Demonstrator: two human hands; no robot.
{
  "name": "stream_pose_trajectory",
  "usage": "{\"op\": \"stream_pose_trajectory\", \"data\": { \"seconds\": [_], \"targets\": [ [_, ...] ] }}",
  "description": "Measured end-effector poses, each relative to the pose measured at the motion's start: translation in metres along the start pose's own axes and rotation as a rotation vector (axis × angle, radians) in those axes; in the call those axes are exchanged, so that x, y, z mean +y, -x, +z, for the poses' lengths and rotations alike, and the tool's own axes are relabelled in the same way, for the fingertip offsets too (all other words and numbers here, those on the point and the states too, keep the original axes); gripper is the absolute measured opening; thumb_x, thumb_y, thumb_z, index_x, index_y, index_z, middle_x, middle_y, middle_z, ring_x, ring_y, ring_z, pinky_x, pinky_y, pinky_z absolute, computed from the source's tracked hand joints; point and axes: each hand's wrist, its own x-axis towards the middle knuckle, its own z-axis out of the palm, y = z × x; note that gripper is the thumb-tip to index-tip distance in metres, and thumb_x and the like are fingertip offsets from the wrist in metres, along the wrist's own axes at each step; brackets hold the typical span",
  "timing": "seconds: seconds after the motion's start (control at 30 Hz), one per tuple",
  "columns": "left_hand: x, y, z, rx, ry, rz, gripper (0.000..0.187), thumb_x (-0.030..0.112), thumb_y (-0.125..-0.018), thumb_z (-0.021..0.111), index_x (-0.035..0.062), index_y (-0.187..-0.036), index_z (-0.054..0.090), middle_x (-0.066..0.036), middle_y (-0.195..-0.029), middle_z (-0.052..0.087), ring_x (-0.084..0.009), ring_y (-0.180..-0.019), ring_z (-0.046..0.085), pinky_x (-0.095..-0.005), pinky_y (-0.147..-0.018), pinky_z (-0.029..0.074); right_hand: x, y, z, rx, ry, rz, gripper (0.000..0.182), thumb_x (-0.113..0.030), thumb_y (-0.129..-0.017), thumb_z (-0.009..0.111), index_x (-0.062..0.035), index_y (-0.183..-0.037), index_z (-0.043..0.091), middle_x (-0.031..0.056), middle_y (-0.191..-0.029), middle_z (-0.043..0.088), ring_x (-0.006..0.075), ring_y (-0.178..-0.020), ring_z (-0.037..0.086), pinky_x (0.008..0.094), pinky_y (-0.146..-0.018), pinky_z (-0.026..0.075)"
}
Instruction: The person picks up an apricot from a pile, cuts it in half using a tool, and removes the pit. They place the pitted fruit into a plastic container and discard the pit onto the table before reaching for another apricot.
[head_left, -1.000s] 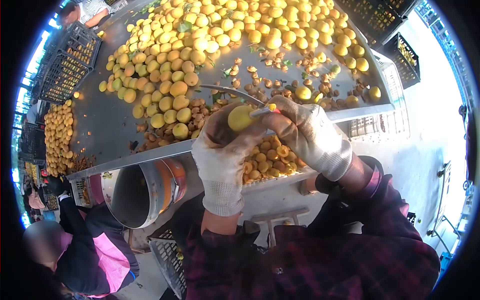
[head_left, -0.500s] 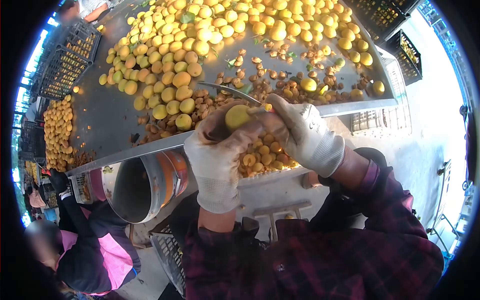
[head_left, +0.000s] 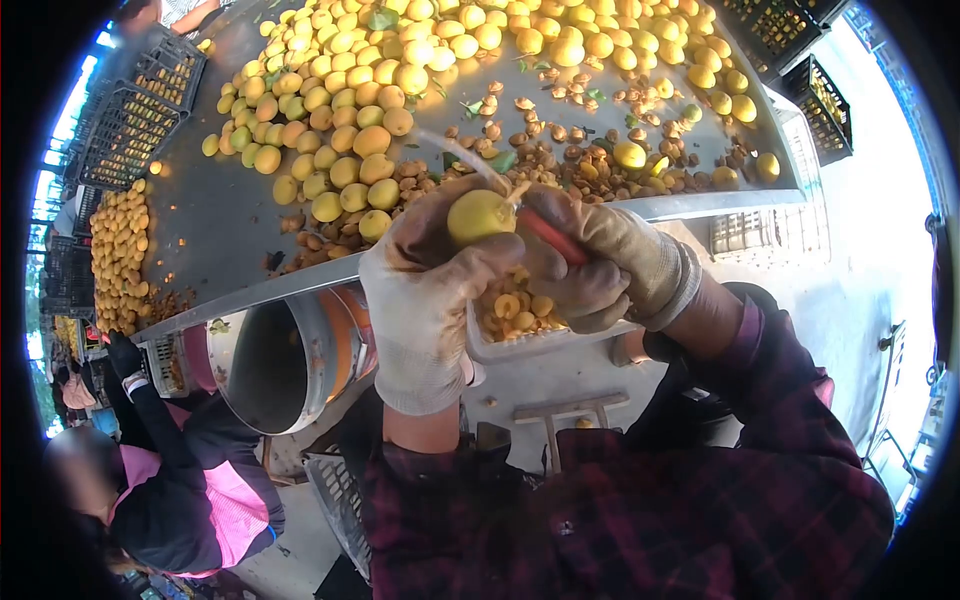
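A whitish glove, stained brown, covers my left hand (head_left: 420, 290), whose fingers are wrapped round a yellow-green apricot (head_left: 481, 217). My right hand (head_left: 600, 255), gloved too, grips a knife by its red handle (head_left: 552, 237). The knife's blade (head_left: 470, 158), smeared by motion, points up and left just behind the fruit. At the blade's base, a small orange-yellow bit (head_left: 518, 192) shows beside the apricot. Both hands are close together over the near edge of the metal table (head_left: 215, 235). Below them, a pale tub holds cut apricots (head_left: 508, 312).
Whole apricots (head_left: 350, 90) are heaped across the table, with brown pits (head_left: 580, 160) nearer me. A large bucket (head_left: 262, 365) stands below the table edge at left. Black crates (head_left: 145, 105) line the far left. A co-worker in black and pink (head_left: 200, 480) sits at lower left.
My right hand has turned, bringing the red handle into view and swinging the blade steeper. My left hand has shifted slightly left, still holding the apricot.
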Motion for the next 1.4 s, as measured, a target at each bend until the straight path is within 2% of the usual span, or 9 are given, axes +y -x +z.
{"op": "stream_pose_trajectory", "data": {
  "seconds": [0.1, 0.2, 0.3, 0.4, 0.5, 0.73, 0.8, 1.17, 1.4],
  "targets": [
    [-0.009, -0.005, 0.001, -0.003, 0.088, 0.002, 0.05, -0.015, -0.072, 0.072, -0.0068, -0.12, 0.063, -0.008, -0.104, 0.068, -0.013, -0.092, 0.065, -0.0244, -0.08, 0.054, -0.003, -0.001, 0.001, -0.009, -0.079, -0.053, 0.047, -0.053, -0.092, 0.066, -0.0079, -0.095, 0.057, -0.0064, -0.06, 0.04, 0.001, -0.041, 0.029, 0.0192, -0.035, 0.021],
    [-0.014, -0.006, 0.0, -0.034, 0.024, -0.047, 0.054, -0.015, -0.071, 0.072, -0.0059, -0.122, 0.062, -0.007, -0.107, 0.067, -0.0134, -0.096, 0.065, -0.025, -0.083, 0.054, -0.009, 0.005, 0.008, 0.418, 0.03, -0.199, 0.048, -0.053, -0.093, 0.066, -0.0054, -0.1, 0.061, -0.0054, -0.061, 0.043, 0.002, -0.041, 0.029, 0.0198, -0.037, 0.024],
    [-0.013, -0.005, 0.012, 0.013, -0.152, -0.023, 0.054, -0.016, -0.07, 0.071, -0.0056, -0.122, 0.062, -0.008, -0.108, 0.067, -0.0142, -0.098, 0.065, -0.0262, -0.084, 0.055, -0.019, 0.006, 0.012, 0.619, 0.514, -0.334, 0.04, -0.025, -0.095, 0.068, -0.0011, -0.125, 0.059, 0.0013, -0.088, 0.064, 0.0053, -0.059, 0.056, 0.0189, -0.048, 0.044],
    [-0.03, -0.009, 0.011, -0.006, -0.534, 0.278, 0.056, -0.017, -0.07, 0.071, -0.0058, -0.124, 0.061, -0.01, -0.112, 0.066, -0.0157, -0.098, 0.065, -0.0275, -0.085, 0.056, -0.002, -0.015, 0.014, 0.872, 0.977, -0.425, 0.05, -0.044, -0.087, 0.076, -0.0014, -0.111, 0.064, -0.0032, -0.069, 0.053, 0.004, -0.053, 0.044, 0.0191, -0.047, 0.033],
    [-0.026, -0.007, 0.018, 0.007, -0.012, 0.072, 0.056, -0.017, -0.072, 0.07, -0.0053, -0.127, 0.06, -0.01, -0.114, 0.066, -0.016, -0.1, 0.065, -0.0278, -0.085, 0.056, -0.011, -0.003, 0.021, 0.778, 0.619, -0.347, 0.034, -0.029, -0.091, 0.073, -0.0016, -0.11, 0.065, -0.0036, -0.072, 0.054, 0.0031, -0.053, 0.043, 0.0201, -0.047, 0.033],
    [-0.028, -0.007, 0.023, 0.066, 0.112, 0.103, 0.054, -0.015, -0.079, 0.069, -0.0023, -0.131, 0.059, -0.009, -0.119, 0.064, -0.0142, -0.103, 0.063, -0.0265, -0.087, 0.055, -0.007, -0.004, 0.021, 0.56, 0.142, -0.321, 0.022, -0.017, -0.094, 0.068, -0.0037, -0.111, 0.066, -0.0031, -0.077, 0.058, 0.0033, -0.057, 0.046, 0.0203, -0.048, 0.035],
    [-0.033, -0.01, 0.017, 0.035, 0.076, 0.127, 0.053, -0.014, -0.079, 0.068, -0.0015, -0.13, 0.06, -0.008, -0.118, 0.065, -0.0137, -0.103, 0.063, -0.0264, -0.086, 0.054, -0.01, -0.012, 0.034, 0.89, 0.732, -0.399, 0.029, -0.022, -0.093, 0.069, -0.0034, -0.115, 0.066, -0.0039, -0.066, 0.053, 0.0035, -0.051, 0.042, 0.0204, -0.046, 0.031],
    [-0.023, -0.004, 0.014, 0.083, 0.045, 0.064, 0.05, -0.018, -0.071, 0.068, -0.0085, -0.12, 0.064, -0.011, -0.11, 0.068, -0.0138, -0.091, 0.066, -0.026, -0.08, 0.055, -0.013, -0.002, 0.026, 0.738, 0.487, -0.269, 0.037, -0.027, -0.096, 0.067, 0.002, -0.119, 0.064, -0.0011, -0.081, 0.063, 0.0035, -0.064, 0.053, 0.0209, -0.055, 0.041],
    [-0.017, -0.005, -0.005, 0.065, -0.381, 0.206, 0.081, -0.016, -0.064, 0.071, -0.0034, -0.141, 0.047, -0.013, -0.11, 0.068, -0.0196, -0.099, 0.067, -0.0304, -0.089, 0.053, -0.025, 0.021, 0.028, 0.759, 1.493, -0.283, 0.05, -0.048, -0.097, 0.059, 0.0007, -0.105, 0.067, 0.0073, -0.064, 0.058, 0.0146, -0.057, 0.056, 0.0293, -0.055, 0.043]
  ]
}}
